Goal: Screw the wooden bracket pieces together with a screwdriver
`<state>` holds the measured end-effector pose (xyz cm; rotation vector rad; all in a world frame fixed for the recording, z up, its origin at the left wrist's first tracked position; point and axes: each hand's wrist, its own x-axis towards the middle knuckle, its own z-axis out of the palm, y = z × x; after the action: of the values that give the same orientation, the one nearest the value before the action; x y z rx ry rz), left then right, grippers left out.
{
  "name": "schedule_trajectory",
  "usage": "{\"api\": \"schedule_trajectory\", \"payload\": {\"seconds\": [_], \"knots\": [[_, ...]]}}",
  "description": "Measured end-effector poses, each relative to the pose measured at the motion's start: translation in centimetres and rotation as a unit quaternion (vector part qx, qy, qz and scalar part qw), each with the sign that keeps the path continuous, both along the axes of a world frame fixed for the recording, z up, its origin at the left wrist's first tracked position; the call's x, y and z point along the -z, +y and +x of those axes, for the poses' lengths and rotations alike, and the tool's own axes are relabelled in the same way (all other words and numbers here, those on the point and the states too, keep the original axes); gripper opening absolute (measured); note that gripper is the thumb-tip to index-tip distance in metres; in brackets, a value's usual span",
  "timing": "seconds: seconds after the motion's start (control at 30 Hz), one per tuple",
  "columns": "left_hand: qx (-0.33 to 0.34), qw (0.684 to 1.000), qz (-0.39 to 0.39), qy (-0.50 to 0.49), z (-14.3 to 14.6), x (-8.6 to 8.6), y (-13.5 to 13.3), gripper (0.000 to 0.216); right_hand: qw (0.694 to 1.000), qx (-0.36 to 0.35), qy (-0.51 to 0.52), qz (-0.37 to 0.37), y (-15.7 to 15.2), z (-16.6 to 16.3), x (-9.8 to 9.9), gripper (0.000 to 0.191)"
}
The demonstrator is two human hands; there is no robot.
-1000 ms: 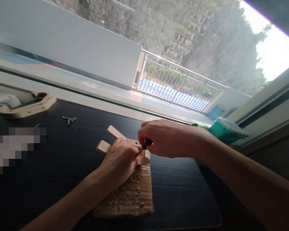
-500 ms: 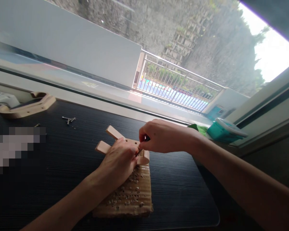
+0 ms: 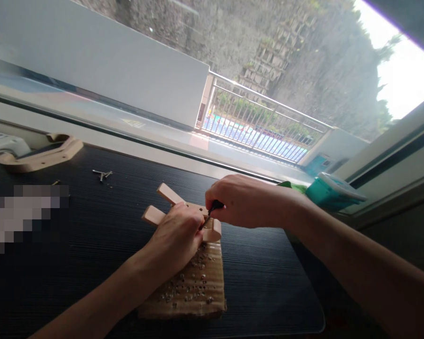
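A pale wooden piece with two prongs and drilled holes lies on a block of corrugated cardboard pitted with small holes. My left hand is closed over its middle, hiding much of it. Above its right end, my right hand grips the black handle of a screwdriver. The thin metal shaft slants down and left to the wood beside my left fingertips. Its tip is hidden by those fingers.
Several screws lie on the dark table. A curved wooden frame rests by a white device at far left. At right, a teal box stands near green cloth-like material. A window runs along the far edge.
My right hand has rotated slightly, so more of the black handle and shaft shows. The left hand keeps its hold, and the whole view has shifted a little.
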<state>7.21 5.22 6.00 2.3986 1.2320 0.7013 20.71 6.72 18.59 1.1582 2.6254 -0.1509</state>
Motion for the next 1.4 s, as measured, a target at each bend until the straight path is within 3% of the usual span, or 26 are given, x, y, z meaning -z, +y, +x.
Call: {"api": "schedule_trajectory", "payload": {"seconds": [0.13,0.27,0.47,0.67,1.07,1.4], "knots": [[-0.004,1.0,-0.004,0.011,0.0,-0.2,-0.1,0.023,1.0,0.008,-0.012,0.009,0.1,-0.2,0.1,0.018],[0.01,0.999,0.008,0.047,-0.4,-1.3,-0.5,0.011,1.0,0.007,-0.018,0.01,-0.1,-0.6,-0.2,0.018],[0.044,0.994,0.002,0.097,-1.0,-2.8,-0.6,0.016,0.999,0.007,-0.046,-0.006,-0.9,-1.1,-1.4,0.022],[0.042,0.998,-0.004,0.044,-1.3,-2.5,-0.6,0.018,0.998,-0.028,-0.052,-0.026,-0.8,-0.9,-1.9,0.027],[0.038,0.998,-0.043,0.034,-1.6,-1.4,0.1,0.015,0.996,-0.005,-0.092,-0.002,-0.3,-1.0,-1.3,0.026],[0.042,0.996,-0.066,0.037,-1.5,-1.8,0.2,0.01,0.997,-0.008,-0.071,-0.024,0.0,-1.0,-1.4,0.023]]}}
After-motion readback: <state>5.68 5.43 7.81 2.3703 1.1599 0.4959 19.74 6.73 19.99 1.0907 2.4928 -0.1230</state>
